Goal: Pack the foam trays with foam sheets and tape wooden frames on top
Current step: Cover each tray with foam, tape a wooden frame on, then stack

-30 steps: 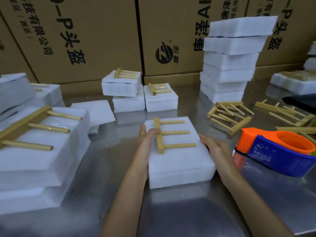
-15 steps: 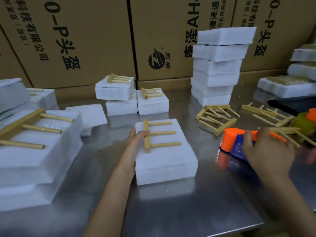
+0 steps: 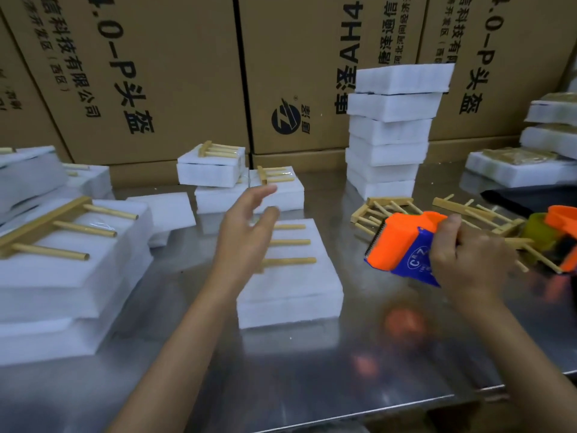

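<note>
Cardboard cartons (image 3: 162, 73) printed with black characters stand in a row along the back of a steel table (image 3: 312, 370). A tall, leaning stack of foam trays (image 3: 390, 129) rises against them right of centre, and a broad pile of foam trays (image 3: 62, 292) fills the left side, its top one carrying a wooden frame (image 3: 53, 232). Three smaller finished trays (image 3: 218, 173) sit near the back, between those two piles.

At the middle of the table lies a single foam tray (image 3: 296, 285) with a wooden frame (image 3: 290, 243) resting on top, its three dowels pointing right. The left hand (image 3: 246, 239) hovers above this tray's left end, fingers relaxed and spread, holding nothing. Whether it touches the frame cannot be told.

To the right, the right hand (image 3: 468, 260) grips an orange and blue tape dispenser (image 3: 402, 245), fingers curled round its rear, lifted just off the table beside the tray with its toothed edge facing left. Loose wooden frames (image 3: 374, 210) lie scattered behind it.
</note>
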Demonstrator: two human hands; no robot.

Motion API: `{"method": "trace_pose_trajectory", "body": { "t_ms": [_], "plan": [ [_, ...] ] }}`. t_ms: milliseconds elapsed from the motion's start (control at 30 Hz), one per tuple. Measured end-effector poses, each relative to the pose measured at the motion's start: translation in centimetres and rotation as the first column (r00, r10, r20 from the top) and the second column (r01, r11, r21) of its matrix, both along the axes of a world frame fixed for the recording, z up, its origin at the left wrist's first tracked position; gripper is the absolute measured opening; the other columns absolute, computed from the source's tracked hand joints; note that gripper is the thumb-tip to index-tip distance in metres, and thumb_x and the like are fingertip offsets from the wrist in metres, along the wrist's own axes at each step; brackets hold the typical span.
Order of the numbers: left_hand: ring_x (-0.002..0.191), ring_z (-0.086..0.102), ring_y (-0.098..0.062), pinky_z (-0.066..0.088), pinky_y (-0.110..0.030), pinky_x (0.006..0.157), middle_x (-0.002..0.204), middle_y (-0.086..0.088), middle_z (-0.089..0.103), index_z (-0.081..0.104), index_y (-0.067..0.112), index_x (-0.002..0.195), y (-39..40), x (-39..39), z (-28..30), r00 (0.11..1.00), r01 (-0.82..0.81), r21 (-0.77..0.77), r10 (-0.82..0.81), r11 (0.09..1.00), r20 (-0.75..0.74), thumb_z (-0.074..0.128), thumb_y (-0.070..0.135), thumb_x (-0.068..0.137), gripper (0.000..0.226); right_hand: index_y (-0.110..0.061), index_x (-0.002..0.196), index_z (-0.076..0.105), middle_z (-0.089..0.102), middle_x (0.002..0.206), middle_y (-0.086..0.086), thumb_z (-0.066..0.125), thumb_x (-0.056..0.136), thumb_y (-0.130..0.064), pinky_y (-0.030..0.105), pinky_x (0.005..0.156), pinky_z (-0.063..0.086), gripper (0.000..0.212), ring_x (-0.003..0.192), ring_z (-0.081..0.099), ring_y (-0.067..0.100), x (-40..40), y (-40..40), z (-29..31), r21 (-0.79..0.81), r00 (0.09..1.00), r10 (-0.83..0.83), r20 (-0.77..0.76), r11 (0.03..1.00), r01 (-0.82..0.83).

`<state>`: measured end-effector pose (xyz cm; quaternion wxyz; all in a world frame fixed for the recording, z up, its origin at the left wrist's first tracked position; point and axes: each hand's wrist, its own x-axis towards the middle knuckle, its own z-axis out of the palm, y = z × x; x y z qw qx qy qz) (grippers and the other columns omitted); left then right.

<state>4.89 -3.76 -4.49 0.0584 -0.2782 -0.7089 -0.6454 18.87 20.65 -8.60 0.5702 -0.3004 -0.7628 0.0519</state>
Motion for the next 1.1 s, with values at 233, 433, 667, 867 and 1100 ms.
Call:
{"method": "trace_pose_trajectory", "body": {
  "t_ms": [233,433,667,867,1100],
  "plan": [
    [0.106,0.069,-0.011,0.051,-0.027,0.098,0.111,0.002,0.075,0.071,0.022,0.115,2.2,4.4,2.6,0.855,0.462,0.024,-0.452,0.887,0.255,0.047,0.006,0.097,0.034,-0.005,0.049,0.049,0.051,0.044,0.010,0.035,0.098,-0.025,0.033,0.044,0.037,0.055,0.039,0.044,0.026,-1.6,-4.5,4.5,0.116,0.956,0.291,-0.048,0.952,-0.284],
    [0.100,0.072,-0.018,0.057,-0.025,0.086,0.107,-0.007,0.076,0.076,0.017,0.105,0.2,3.0,2.4,0.796,0.516,0.107,-0.522,0.850,0.306,0.049,0.001,0.094,0.034,-0.013,0.055,0.046,0.045,0.048,-0.004,0.030,0.097,-0.038,0.022,0.049,0.031,0.051,0.041,0.042,0.011,-2.2,-5.5,4.9,0.115,0.936,0.351,-0.025,0.931,-0.346],
    [0.084,0.075,-0.021,0.059,-0.026,0.071,0.095,-0.012,0.077,0.076,0.015,0.097,-0.5,1.8,2.5,0.789,0.425,0.130,-0.437,0.896,0.431,0.058,-0.002,0.092,0.025,-0.016,0.052,0.043,0.043,0.045,-0.012,0.030,0.093,-0.044,0.024,0.051,0.034,0.052,0.044,0.047,0.008,-3.0,-6.5,5.8,0.044,0.909,0.395,0.135,0.914,-0.403],
    [0.075,0.075,-0.020,0.059,-0.026,0.060,0.088,-0.011,0.077,0.074,0.011,0.095,0.2,0.2,3.7,0.811,0.311,0.093,-0.315,0.946,0.492,0.051,-0.007,0.094,0.029,-0.019,0.064,0.046,0.051,0.055,-0.009,0.038,0.099,-0.041,0.027,0.058,0.038,0.043,0.058,0.057,0.013,-6.0,-5.9,6.9,-0.055,0.849,0.452,0.274,0.889,-0.455],
    [0.074,0.076,-0.027,0.061,-0.028,0.061,0.088,-0.023,0.074,0.062,-0.006,0.111,-3.6,-5.7,6.4,0.768,0.118,0.189,-0.211,0.975,0.605,0.041,-0.015,0.094,0.028,-0.014,0.073,0.060,0.061,0.064,-0.001,0.033,0.100,-0.050,0.031,0.062,0.043,0.052,0.063,0.058,0.016,-8.5,-2.4,8.0,-0.123,0.717,0.423,0.554,0.893,-0.432]
  ]
}}
